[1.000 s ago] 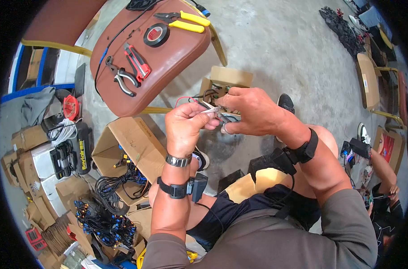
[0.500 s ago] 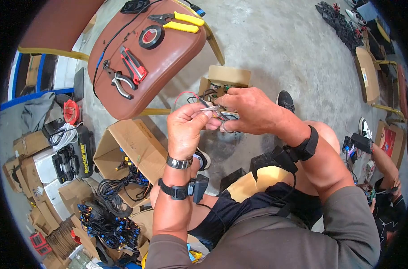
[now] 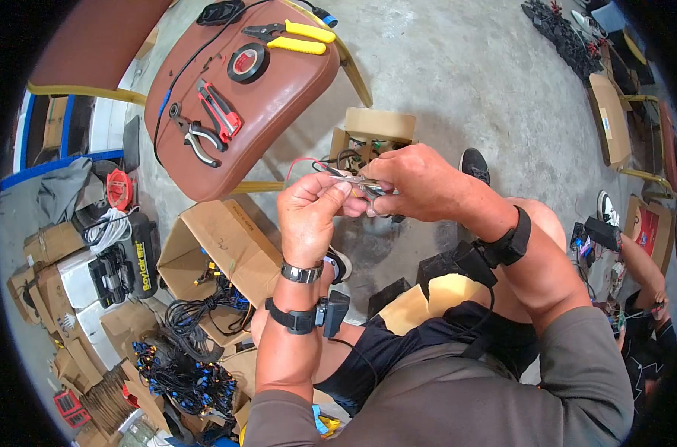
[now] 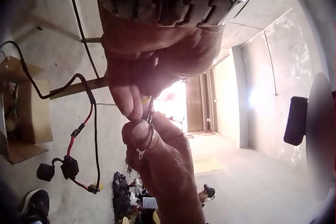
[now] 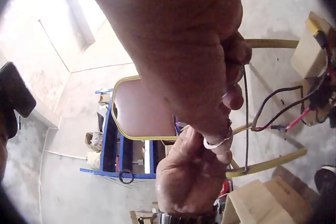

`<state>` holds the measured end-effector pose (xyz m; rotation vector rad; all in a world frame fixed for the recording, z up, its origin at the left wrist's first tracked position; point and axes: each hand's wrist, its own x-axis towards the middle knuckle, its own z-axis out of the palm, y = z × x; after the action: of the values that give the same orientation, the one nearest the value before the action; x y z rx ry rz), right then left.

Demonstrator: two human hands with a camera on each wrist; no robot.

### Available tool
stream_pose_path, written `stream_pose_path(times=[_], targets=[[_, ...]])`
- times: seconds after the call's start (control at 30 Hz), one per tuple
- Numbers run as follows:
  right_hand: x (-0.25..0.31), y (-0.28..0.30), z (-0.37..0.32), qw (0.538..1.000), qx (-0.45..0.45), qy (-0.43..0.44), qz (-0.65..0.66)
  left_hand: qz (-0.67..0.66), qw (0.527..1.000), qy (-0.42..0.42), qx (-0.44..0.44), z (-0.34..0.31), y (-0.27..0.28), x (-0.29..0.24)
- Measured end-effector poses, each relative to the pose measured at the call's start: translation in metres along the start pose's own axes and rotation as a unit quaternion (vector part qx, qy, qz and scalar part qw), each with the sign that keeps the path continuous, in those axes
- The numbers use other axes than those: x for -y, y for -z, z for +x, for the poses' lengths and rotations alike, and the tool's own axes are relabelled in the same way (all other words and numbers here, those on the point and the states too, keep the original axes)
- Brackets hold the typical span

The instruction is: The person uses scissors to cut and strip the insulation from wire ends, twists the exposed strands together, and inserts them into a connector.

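Note:
In the head view my left hand [image 3: 309,212] pinches thin wires between thumb and fingers; a red wire [image 3: 300,159] loops out beside them. Facing it, my right hand [image 3: 424,182] holds small silver scissors [image 3: 353,179], whose blades lie at the left fingertips. A metal finger loop [image 4: 150,137] circles a digit of the right hand [image 4: 165,161] in the left wrist view. From the left hand [image 4: 157,56], a black cable with red sections and a black block [image 4: 69,167] hangs down. The right wrist view hides the wire ends behind the fingers.
A brown chair [image 3: 279,89] carries yellow-handled pliers [image 3: 297,45], black tape [image 3: 248,62], a red cutter [image 3: 219,112] and grey-black pliers [image 3: 197,141]. Cardboard boxes [image 3: 234,238] with cables stand on the left, a smaller box [image 3: 379,125] beyond the hands. Another person's arm [image 3: 642,267] shows at right.
The right fingers have curled in closer around the scissors, and the scissors' blades have turned slightly at the left fingertips. The left hand keeps its pinch. The head view has shifted slightly.

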<state>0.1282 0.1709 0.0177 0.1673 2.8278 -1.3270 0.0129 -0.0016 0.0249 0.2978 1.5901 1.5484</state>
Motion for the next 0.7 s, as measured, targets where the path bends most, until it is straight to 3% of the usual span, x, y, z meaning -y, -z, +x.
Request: stream_pose_path(times=[0.3, 0.7], targets=[[-0.002, -0.004, 0.001, 0.999, -0.012, 0.008, 0.029, -0.034, 0.999, 0.008, 0.014, 0.003, 0.005, 0.004], [-0.004, 0.0, 0.0, 0.999, -0.006, 0.01, 0.039, 0.046, 0.999, -0.003, -0.012, 0.001, 0.005, -0.002]])
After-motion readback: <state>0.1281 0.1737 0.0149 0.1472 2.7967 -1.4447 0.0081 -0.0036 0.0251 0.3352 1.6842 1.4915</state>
